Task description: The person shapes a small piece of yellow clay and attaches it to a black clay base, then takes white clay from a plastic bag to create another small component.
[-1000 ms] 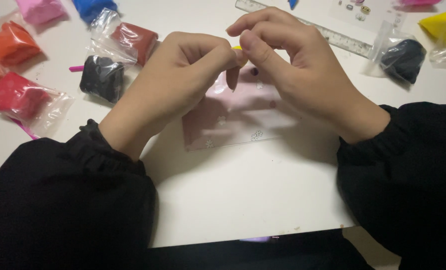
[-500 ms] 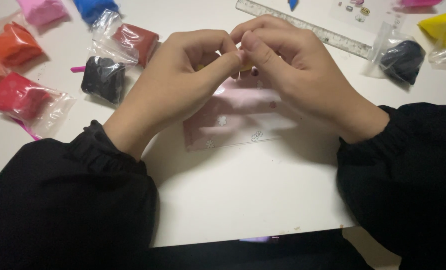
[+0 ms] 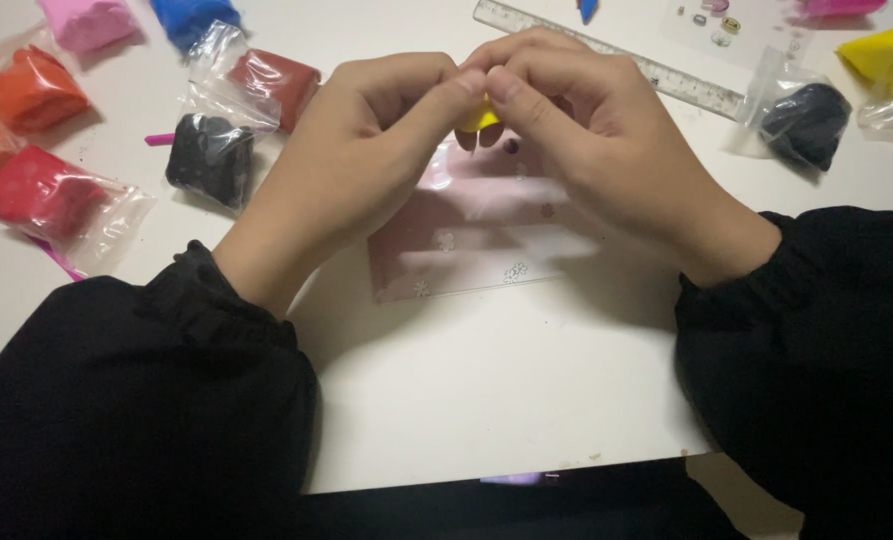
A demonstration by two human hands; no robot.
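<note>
Red clay bag point(image 3: 42, 195) far left of pink sheet point(image 3: 477, 225), black bag point(image 3: 210, 155) nearer. Left hand point(image 3: 367, 140) and right hand point(image 3: 587, 130) meet just above sheet, fingertips pinched together on yellow clay point(image 3: 479, 117), mostly hidden between them. Ruler point(image 3: 607, 55) beyond sheet. Second black bag point(image 3: 805, 122) right of sheet, yellow bag point(image 3: 892, 55) farther right.
</note>
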